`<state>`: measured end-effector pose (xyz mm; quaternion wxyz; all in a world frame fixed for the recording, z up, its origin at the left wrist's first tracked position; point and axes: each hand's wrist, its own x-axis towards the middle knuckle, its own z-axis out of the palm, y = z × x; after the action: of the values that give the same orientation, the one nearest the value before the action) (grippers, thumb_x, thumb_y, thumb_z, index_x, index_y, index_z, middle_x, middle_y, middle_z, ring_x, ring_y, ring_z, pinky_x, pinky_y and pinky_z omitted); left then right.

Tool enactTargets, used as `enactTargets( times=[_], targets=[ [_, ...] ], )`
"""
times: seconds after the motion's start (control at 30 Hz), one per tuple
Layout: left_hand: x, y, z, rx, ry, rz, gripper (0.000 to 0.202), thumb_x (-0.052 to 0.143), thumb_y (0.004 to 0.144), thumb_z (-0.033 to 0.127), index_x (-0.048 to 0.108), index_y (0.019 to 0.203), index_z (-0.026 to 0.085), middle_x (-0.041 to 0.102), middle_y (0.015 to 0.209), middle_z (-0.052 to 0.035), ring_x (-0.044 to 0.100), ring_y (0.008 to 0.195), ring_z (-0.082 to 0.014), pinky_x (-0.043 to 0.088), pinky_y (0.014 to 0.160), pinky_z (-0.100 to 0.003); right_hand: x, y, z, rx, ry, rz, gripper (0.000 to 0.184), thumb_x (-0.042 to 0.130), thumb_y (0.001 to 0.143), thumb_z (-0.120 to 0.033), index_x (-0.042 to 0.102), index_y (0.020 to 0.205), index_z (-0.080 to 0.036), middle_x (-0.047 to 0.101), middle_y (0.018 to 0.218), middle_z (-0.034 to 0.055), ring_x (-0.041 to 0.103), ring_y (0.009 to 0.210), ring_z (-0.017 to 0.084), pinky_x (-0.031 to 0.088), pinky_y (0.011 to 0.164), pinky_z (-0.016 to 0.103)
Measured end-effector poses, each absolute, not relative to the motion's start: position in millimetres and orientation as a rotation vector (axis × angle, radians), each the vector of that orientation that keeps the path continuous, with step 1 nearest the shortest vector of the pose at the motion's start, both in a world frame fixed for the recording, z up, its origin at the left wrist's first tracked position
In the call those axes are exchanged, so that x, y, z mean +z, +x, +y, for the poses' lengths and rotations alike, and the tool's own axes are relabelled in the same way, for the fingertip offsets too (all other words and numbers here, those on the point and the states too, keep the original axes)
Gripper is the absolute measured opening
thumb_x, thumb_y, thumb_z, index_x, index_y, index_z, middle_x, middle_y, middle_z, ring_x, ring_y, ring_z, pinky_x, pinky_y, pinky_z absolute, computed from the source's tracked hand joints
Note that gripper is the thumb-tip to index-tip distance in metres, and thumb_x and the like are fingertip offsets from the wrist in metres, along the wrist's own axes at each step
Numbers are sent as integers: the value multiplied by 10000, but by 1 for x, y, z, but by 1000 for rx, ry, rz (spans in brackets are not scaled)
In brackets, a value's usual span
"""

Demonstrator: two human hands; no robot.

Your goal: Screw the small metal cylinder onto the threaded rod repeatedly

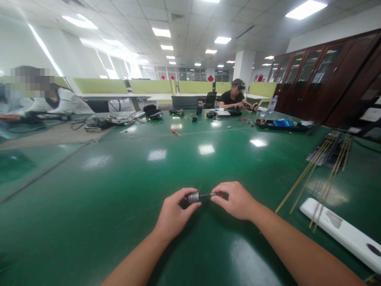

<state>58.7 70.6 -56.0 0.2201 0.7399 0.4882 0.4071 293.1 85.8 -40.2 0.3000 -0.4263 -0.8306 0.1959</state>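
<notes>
Between my two hands, just above the green tabletop (pixel 131 222), is a small silver cylinder with a thin dark shaft (pixel 194 197), held about level. It resembles a little motor, but its exact kind is too small to tell. My left hand (pixel 173 214) has its thumb and fingers closed around the silver cylinder at the left end. At the right end, my right hand (pixel 237 200) pinches the tip of the shaft. My fingers hide both ends of the part.
To the right lie a long white plastic case (pixel 342 226) and several thin yellowish rods (pixel 309 171). Farther off are an orange screwdriver (pixel 175 132), a black tray with blue pieces (pixel 282 124) and tangled electronics (pixel 104 122). Two other people sit at the table, far and left.
</notes>
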Motion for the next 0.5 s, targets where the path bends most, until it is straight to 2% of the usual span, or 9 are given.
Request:
enactTargets(
  times=[0.5],
  targets=[
    [-59,58,72,1127,2031,1357,261,748,778,269,696,1034,278,721,1006,24,654,892,-174,499,834,-300,-40,296,86,502,-1136,-2207,152,628,885,-310,734,905,-203,722,829,22,625,748,162,422,707,278]
  ],
)
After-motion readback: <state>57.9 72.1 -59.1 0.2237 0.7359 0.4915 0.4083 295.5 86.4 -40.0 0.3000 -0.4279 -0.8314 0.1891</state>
